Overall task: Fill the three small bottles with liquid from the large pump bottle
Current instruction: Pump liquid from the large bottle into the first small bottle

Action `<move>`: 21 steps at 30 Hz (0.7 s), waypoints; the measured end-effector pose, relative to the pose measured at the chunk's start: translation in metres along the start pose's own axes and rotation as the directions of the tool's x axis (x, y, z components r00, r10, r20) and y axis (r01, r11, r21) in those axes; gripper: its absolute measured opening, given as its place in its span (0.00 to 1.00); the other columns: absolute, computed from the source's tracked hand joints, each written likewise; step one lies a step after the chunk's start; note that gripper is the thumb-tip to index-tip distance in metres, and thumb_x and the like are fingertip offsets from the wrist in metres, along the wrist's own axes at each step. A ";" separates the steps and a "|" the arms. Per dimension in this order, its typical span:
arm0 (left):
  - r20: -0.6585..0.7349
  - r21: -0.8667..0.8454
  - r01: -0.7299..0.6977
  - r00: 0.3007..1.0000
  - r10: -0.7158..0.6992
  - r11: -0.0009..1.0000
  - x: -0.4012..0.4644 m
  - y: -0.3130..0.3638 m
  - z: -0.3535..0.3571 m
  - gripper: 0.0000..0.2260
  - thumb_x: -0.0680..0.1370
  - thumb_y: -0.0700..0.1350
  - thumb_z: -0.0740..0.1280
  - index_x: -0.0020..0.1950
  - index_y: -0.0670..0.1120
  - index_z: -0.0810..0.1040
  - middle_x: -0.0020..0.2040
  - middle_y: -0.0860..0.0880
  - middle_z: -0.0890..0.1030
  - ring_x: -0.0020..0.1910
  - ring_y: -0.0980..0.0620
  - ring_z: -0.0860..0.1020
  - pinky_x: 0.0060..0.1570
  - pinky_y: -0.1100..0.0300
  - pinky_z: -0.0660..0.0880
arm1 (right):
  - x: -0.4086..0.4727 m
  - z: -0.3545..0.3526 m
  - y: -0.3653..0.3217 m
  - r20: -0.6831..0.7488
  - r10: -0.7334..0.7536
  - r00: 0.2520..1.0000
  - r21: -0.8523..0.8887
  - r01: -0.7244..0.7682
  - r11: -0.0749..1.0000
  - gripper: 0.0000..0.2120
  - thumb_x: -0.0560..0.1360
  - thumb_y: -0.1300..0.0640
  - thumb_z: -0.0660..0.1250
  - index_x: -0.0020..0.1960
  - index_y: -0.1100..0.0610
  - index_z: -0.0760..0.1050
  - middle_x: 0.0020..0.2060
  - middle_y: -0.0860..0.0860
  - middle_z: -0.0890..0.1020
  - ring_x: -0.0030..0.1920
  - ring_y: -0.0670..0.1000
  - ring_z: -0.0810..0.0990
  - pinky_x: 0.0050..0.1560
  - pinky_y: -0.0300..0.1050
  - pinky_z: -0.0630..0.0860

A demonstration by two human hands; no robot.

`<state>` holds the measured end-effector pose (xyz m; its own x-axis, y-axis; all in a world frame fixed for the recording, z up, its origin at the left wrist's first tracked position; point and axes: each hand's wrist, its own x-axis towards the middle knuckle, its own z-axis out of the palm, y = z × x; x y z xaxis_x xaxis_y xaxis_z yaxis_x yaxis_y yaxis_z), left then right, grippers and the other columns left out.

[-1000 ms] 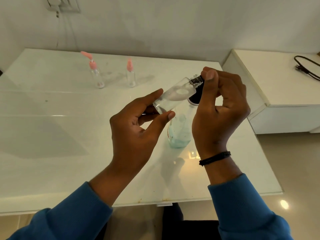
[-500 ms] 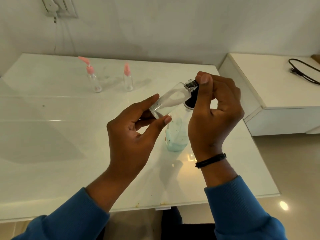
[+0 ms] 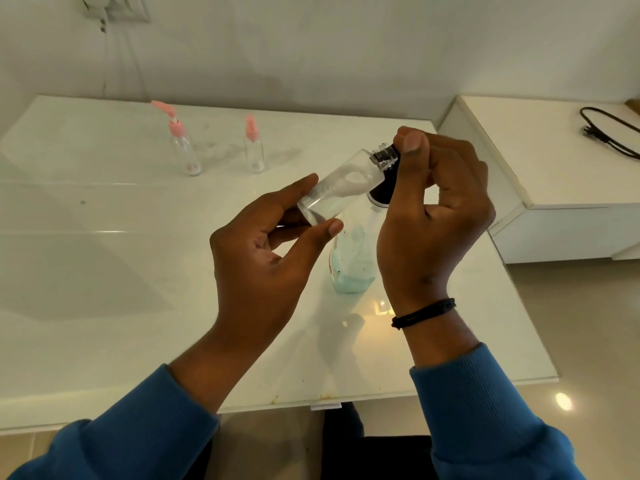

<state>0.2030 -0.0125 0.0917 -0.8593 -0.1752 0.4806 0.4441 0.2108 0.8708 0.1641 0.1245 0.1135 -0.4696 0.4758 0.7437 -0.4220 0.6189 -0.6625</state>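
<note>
While held tilted above the table [image 3: 104,271], neck up and to the right, base down and to the left, clear bottle [image 3: 341,187] pinched at its base between thumb and fingers of left hand [image 3: 263,258], with the other fingers only partly curled. Capped at the neck by a clear-and-dark top [image 3: 385,156], gripped by thumb and curled fingers of right hand [image 3: 433,216]. Some whitish liquid or foam visible inside, level hard to judge. Compared with a second ago, same grips on both ends and much the same tilt; whether the top has turned cannot be told. Both hands sit a little lower and further left in view than in the oldest frame, though much of that looks like camera movement, since the table and wall have shifted too.

Directly below and behind the hands, standing on the table, large bottle [image 3: 353,265] with pale blue liquid low in it, dark collar [image 3: 381,194] showing just under the tilted bottle; pump head not visible. Unchanged in place relative to the hands.

Far left on the table, two small bottles upright and well apart from the hands: pump bottle [image 3: 183,147] with pink pump, and to its right spray bottle [image 3: 253,145] with pink top. Both look nearly empty and stand where they did before.

Black band [image 3: 424,312] on the right wrist, blue sleeves [image 3: 485,410] on both arms. Right, a white cabinet [image 3: 554,168] with a black cable [image 3: 606,129] on top.
</note>
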 end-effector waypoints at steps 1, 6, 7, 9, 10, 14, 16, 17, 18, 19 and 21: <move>0.000 0.012 -0.002 1.000 0.002 1.000 0.000 0.000 0.000 0.20 0.75 0.44 0.77 0.65 0.48 0.78 0.58 0.59 0.81 0.56 0.62 0.82 0.53 0.70 0.79 | -0.002 0.001 0.000 -0.002 0.007 1.000 0.009 -0.007 1.000 0.09 0.82 0.58 0.66 0.47 0.58 0.84 0.44 0.49 0.85 0.44 0.49 0.78 0.42 0.60 0.75; -0.007 0.001 0.003 1.000 -0.003 1.000 -0.001 0.001 0.000 0.19 0.74 0.46 0.76 0.64 0.49 0.78 0.58 0.60 0.81 0.56 0.65 0.82 0.52 0.71 0.78 | -0.001 0.000 -0.001 0.011 0.010 1.000 0.008 -0.010 1.000 0.09 0.82 0.57 0.66 0.47 0.55 0.84 0.45 0.48 0.85 0.44 0.53 0.79 0.42 0.62 0.74; -0.005 -0.001 0.000 1.000 0.000 1.000 -0.001 0.002 0.001 0.19 0.74 0.45 0.76 0.64 0.49 0.78 0.58 0.60 0.81 0.56 0.64 0.82 0.52 0.70 0.79 | 0.000 -0.001 -0.002 0.008 0.004 1.000 0.002 -0.004 1.000 0.10 0.82 0.57 0.66 0.46 0.56 0.84 0.44 0.47 0.85 0.44 0.53 0.79 0.43 0.61 0.74; -0.002 -0.004 0.000 1.000 0.000 1.000 -0.001 0.002 0.001 0.20 0.75 0.44 0.77 0.65 0.47 0.78 0.59 0.59 0.81 0.57 0.63 0.82 0.53 0.70 0.79 | 0.002 -0.001 -0.002 -0.002 -0.005 1.000 -0.008 0.005 1.000 0.10 0.82 0.58 0.66 0.46 0.57 0.84 0.43 0.48 0.85 0.43 0.54 0.79 0.43 0.59 0.73; -0.001 -0.003 0.002 1.000 -0.002 1.000 -0.001 0.001 0.001 0.20 0.75 0.44 0.77 0.65 0.47 0.79 0.59 0.59 0.81 0.57 0.62 0.83 0.53 0.69 0.79 | 0.001 0.000 -0.002 -0.006 -0.006 1.000 -0.008 0.006 1.000 0.10 0.82 0.58 0.66 0.46 0.57 0.84 0.43 0.48 0.85 0.42 0.55 0.79 0.43 0.59 0.73; 0.000 0.004 0.004 1.000 -0.004 1.000 0.000 0.001 0.000 0.19 0.75 0.46 0.76 0.65 0.48 0.78 0.58 0.59 0.81 0.56 0.62 0.83 0.52 0.70 0.79 | -0.005 0.002 0.001 -0.006 0.007 1.000 0.009 -0.007 1.000 0.10 0.82 0.58 0.66 0.48 0.59 0.84 0.45 0.50 0.85 0.44 0.54 0.79 0.42 0.63 0.75; -0.004 -0.006 0.006 1.000 -0.006 1.000 -0.001 0.002 0.000 0.19 0.74 0.46 0.76 0.65 0.49 0.78 0.58 0.60 0.81 0.57 0.63 0.82 0.52 0.70 0.79 | -0.004 0.002 0.000 0.000 0.006 1.000 0.007 -0.006 1.000 0.10 0.82 0.58 0.66 0.47 0.58 0.84 0.45 0.49 0.85 0.44 0.54 0.79 0.41 0.64 0.74; -0.004 -0.012 0.008 1.000 -0.008 1.000 -0.001 0.002 0.000 0.19 0.74 0.46 0.76 0.65 0.49 0.78 0.58 0.60 0.81 0.57 0.62 0.82 0.52 0.70 0.79 | -0.002 0.001 0.000 0.002 -0.001 1.000 0.004 0.001 1.000 0.10 0.82 0.57 0.66 0.47 0.58 0.84 0.45 0.49 0.85 0.44 0.54 0.79 0.41 0.64 0.74; -0.004 -0.015 0.006 1.000 -0.006 1.000 -0.001 0.002 0.000 0.19 0.74 0.46 0.76 0.65 0.49 0.78 0.58 0.59 0.81 0.57 0.62 0.83 0.53 0.69 0.79 | 0.000 0.000 -0.001 0.001 -0.007 1.000 0.000 0.007 1.000 0.11 0.82 0.57 0.66 0.46 0.58 0.84 0.44 0.49 0.85 0.44 0.54 0.79 0.42 0.63 0.73; -0.004 -0.014 0.003 1.000 -0.003 1.000 -0.001 0.002 0.000 0.19 0.74 0.45 0.76 0.65 0.49 0.78 0.58 0.59 0.81 0.57 0.62 0.83 0.53 0.69 0.79 | 0.002 -0.001 -0.002 -0.001 -0.009 1.000 -0.007 0.009 1.000 0.11 0.82 0.57 0.66 0.46 0.58 0.84 0.43 0.48 0.85 0.43 0.55 0.79 0.42 0.62 0.73; 0.000 -0.006 -0.001 1.000 0.001 1.000 0.000 0.002 0.000 0.19 0.75 0.44 0.77 0.65 0.48 0.78 0.58 0.58 0.82 0.57 0.61 0.83 0.53 0.69 0.79 | 0.002 -0.001 -0.002 -0.003 -0.011 1.000 -0.013 0.011 1.000 0.11 0.82 0.56 0.66 0.46 0.58 0.85 0.43 0.48 0.85 0.43 0.55 0.79 0.43 0.61 0.72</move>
<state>0.2040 -0.0123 0.0930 -0.8585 -0.1752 0.4820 0.4469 0.2054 0.8707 0.1649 0.1246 0.1168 -0.4630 0.4706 0.7511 -0.4166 0.6324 -0.6531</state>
